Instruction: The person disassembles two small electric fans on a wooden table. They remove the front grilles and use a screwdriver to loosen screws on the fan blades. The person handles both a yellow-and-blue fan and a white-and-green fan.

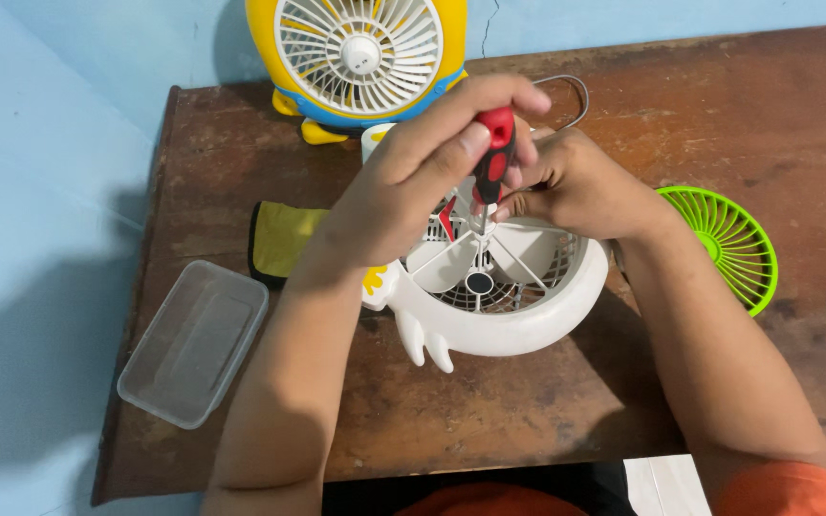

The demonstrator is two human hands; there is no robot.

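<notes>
The left hand (413,177) is closed around the red and black handle of a screwdriver (491,162), holding it upright with the thin shaft pointing down into the white fan (504,296) just below. The right hand (576,186) sits beside it, fingers curled and pinched near the shaft, resting on the fan's upper edge — whether it grips anything small I cannot tell.

Under both hands lies the worn brown wooden table (528,401), the largest thing here. Beyond the hands, at the table's far edge, stands a yellow fan (360,57) with a white grille, facing the person. The white fan lies flat directly beneath the hands, its front open so the blades and dark hub show. To the right of the right hand, well apart, lies a round green grille (733,244). To the lower left of the left forearm sits a clear plastic box (193,342) at the table's edge. Just behind that forearm is a yellow and black cloth (281,239) — partly hidden.
</notes>
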